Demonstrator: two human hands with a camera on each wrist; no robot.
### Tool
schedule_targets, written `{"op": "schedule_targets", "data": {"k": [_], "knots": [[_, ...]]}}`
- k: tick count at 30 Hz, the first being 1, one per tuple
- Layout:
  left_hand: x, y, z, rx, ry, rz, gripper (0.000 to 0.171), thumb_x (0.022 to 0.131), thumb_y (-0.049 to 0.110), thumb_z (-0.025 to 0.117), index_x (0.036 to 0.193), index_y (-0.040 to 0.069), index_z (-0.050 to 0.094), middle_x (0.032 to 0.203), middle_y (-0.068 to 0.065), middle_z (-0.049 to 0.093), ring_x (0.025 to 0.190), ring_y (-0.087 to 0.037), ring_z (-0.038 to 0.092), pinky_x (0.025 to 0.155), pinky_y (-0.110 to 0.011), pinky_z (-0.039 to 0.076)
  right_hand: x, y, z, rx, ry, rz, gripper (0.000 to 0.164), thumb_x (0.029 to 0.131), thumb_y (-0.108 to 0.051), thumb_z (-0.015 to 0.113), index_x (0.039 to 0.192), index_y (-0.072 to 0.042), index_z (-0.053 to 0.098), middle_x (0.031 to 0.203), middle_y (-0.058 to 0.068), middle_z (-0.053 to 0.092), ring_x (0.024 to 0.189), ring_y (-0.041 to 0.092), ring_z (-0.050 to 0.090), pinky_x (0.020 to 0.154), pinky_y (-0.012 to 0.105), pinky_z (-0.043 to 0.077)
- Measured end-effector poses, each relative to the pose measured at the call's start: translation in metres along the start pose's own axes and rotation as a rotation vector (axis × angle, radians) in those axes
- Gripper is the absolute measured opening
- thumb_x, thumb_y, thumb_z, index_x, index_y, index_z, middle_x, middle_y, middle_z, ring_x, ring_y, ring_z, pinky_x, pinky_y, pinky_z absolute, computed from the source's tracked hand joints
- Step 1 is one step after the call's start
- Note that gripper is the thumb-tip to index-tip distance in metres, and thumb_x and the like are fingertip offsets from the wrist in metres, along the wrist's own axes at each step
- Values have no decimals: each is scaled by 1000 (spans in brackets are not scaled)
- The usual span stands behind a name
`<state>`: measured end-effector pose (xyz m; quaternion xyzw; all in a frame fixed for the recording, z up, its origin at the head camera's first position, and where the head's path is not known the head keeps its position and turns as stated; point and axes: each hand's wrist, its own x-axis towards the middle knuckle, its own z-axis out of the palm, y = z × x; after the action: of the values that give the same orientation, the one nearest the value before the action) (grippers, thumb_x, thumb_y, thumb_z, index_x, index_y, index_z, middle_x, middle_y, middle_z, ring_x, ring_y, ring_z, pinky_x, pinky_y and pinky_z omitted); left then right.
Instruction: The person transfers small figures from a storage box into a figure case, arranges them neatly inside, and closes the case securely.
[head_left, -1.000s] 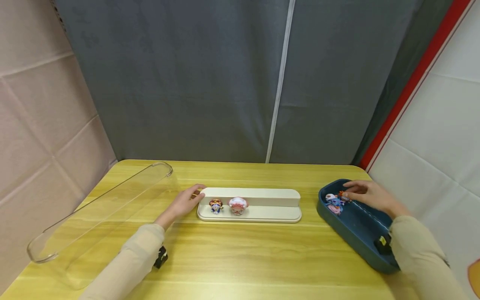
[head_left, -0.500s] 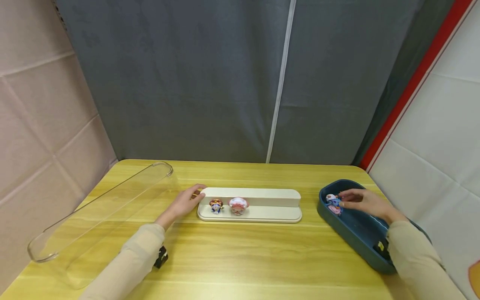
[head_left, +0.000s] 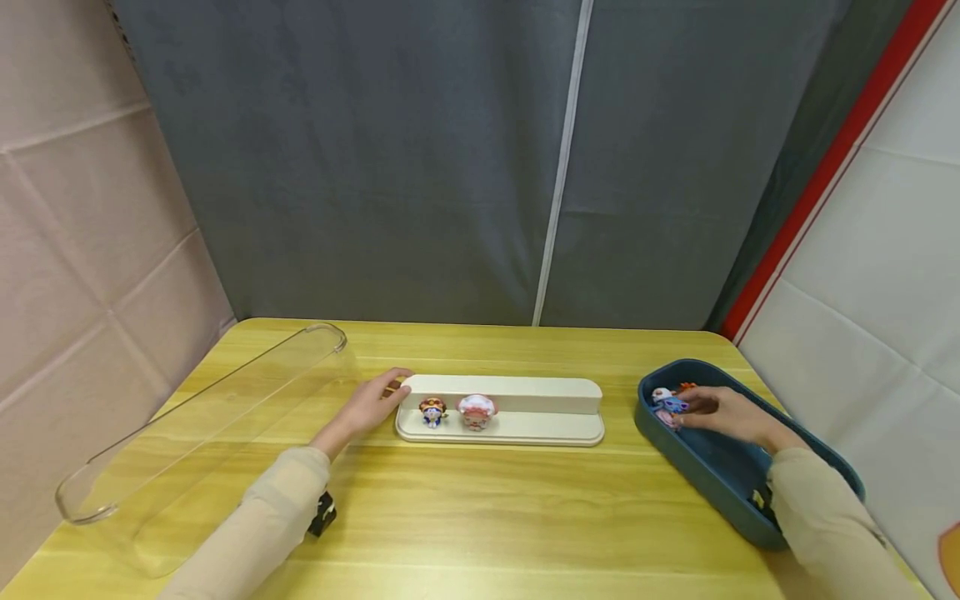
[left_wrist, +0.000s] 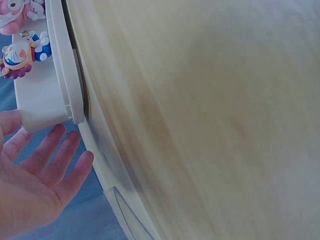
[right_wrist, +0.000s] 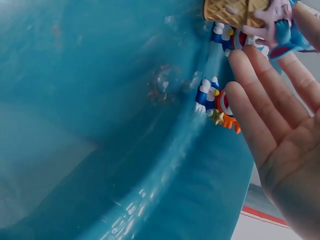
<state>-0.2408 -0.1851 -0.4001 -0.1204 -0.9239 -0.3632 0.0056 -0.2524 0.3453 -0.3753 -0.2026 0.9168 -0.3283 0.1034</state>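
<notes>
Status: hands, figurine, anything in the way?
Left hand touching the white stand's end. Right hand pinching the blue-winged figurine inside the blue tray. Possible snag: orange figurine close beside that hand.

The head view looks forward and down; nearer left and right wrist views share its stand (head_left: 551, 425) and tub (head_left: 723, 458) respectively.

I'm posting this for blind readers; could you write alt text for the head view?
A person's right hand is in a dark blue tray, at a blue-and-pink figurine, while the left hand touches the left end of a white stand holding two figurines. A clear case is at left on the wooden table.
</notes>
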Motion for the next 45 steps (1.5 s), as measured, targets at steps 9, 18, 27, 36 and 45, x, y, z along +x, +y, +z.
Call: {"op": "schedule_targets", "data": {"k": [9,18,27,36,45], "knots": [[0,0,-1,-10,1,0,33,93,21,46,124,8,47,110,-17,54,98,-32,52,82,-45,42,2,-4,7,-62,43,17,50,81,-28,65,113,8,52,97,9,57,85,20,54,70,29,46],[0,-1,0,0,4,7,34,93,21,46,125,7,47,109,-18,54,97,-33,53,82,-45,43,4,-5,11,-29,55,-15,44,82,-26,64,111,6,54,95,7,57,81,15,54,66,25,47],[0,0,0,-7,8,16,34,93,21,46,124,7,47,109,-17,55,96,-32,54,81,-44,43,6,-3,15,-29,71,-77,34,83,-23,63,106,2,57,91,6,55,80,13,55,67,25,47],[0,-1,0,-5,13,27,33,93,20,47,123,7,48,108,-16,56,96,-31,54,81,-43,44,6,-2,15,-33,96,-79,37,83,-22,63,109,4,56,93,6,58,79,11,56,66,24,47],[0,-1,0,-3,14,30,33,93,21,46,123,7,48,107,-16,56,96,-31,54,81,-43,44,0,-12,8,-28,123,30,47,83,-31,61,116,2,53,101,12,56,86,22,55,69,33,47]]}}
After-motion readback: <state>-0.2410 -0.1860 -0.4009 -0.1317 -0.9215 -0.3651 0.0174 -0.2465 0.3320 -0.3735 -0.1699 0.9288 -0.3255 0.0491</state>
